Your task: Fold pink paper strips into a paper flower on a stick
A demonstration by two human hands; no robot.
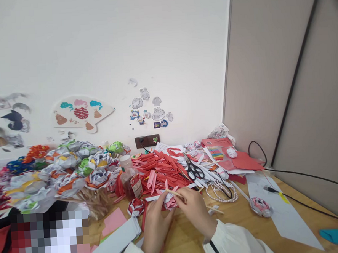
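Observation:
Both hands meet over the wooden table at the lower middle. My left hand (156,226) is closed around a pink and white folded paper flower (170,201). My right hand (195,209) pinches a thin wooden stick (175,193) whose tip lies across the top of that flower. Fingers partly hide the flower's underside. Just left of my left hand rests a red and white paper flower (136,207). Behind the hands spreads a heap of folded red paper strips (162,167), with black-handled scissors (195,171) lying on its right side.
A glass jar (127,171) stands behind the red flower. Many paper flowers on sticks (70,167) crowd the left. Pearl strings (221,192), another pink flower (260,206) and a black cable (302,204) lie to the right. White sheets (118,240) sit front left.

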